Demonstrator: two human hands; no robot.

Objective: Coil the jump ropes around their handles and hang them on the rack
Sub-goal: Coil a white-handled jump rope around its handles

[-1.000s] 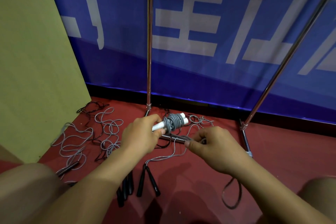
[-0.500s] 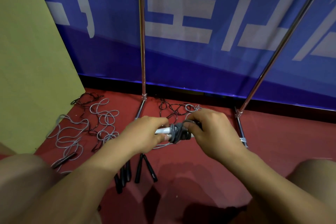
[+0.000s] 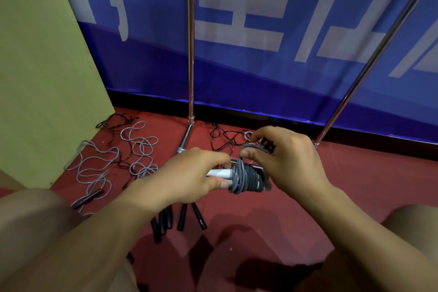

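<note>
Left hand (image 3: 189,174): grip pinches the white handles (image 3: 219,173) of a jump rope, thumb under, fingers over the top.
Right hand (image 3: 288,161): grip curled, thumb and fingertips pinching a loop of the grey rope just above the coil.
Grey jump rope coil (image 3: 247,179): wound tightly round the white handles, held in the air between both hands, above the floor and in front of the rack's base.
Rack (image 3: 190,54): two chrome uprights, one vertical at centre, one leaning at right; foot bars lie on the floor.
Floor (image 3: 355,185): red, carries all loose ropes.
Loose grey jump rope (image 3: 139,147): sprawled in loops at left, near the green panel.
Black rope (image 3: 225,137): thin tangle by the centre upright's foot, behind the hands.
Black handles (image 3: 180,217): several lying together below the left hand.
Green panel (image 3: 42,66): leans at left.
Blue banner (image 3: 260,73): white characters, behind the rack.
</note>
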